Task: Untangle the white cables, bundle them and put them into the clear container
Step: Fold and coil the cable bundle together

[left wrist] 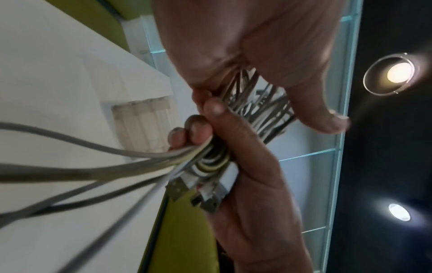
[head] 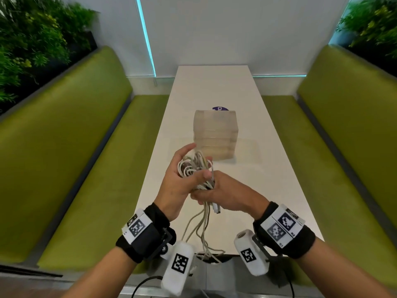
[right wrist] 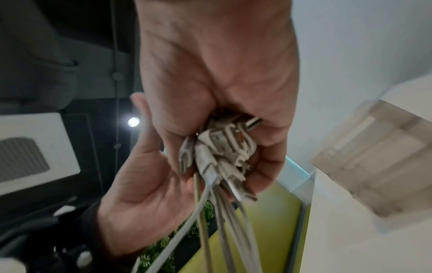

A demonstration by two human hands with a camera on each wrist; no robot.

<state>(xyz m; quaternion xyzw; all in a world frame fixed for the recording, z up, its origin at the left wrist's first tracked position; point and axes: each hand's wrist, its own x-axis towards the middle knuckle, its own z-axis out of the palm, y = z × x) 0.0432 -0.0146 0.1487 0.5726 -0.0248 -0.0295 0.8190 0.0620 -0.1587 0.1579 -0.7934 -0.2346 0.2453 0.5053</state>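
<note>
Both hands hold a bunch of white cables [head: 191,167] in the air above the near half of the white table [head: 214,87]. My left hand [head: 182,181] cradles the coiled loops, its thumb pressed across them and its forefinger straight. Just below, my right hand [head: 225,193] grips the gathered strands and plugs [right wrist: 222,153] in a fist. Loose cable ends [head: 200,231] hang down to the table's near edge. The clear container [head: 214,134] stands upright on the table just beyond the hands, apart from them. In the left wrist view the right hand's fingers [left wrist: 198,129] curl round the cables [left wrist: 117,166].
Green benches [head: 86,147] run along both sides of the narrow table. A purple round sticker [head: 220,108] lies behind the container. A flat clear sheet [head: 249,151] lies under and beside it. Plants [head: 32,50] stand behind the bench backs.
</note>
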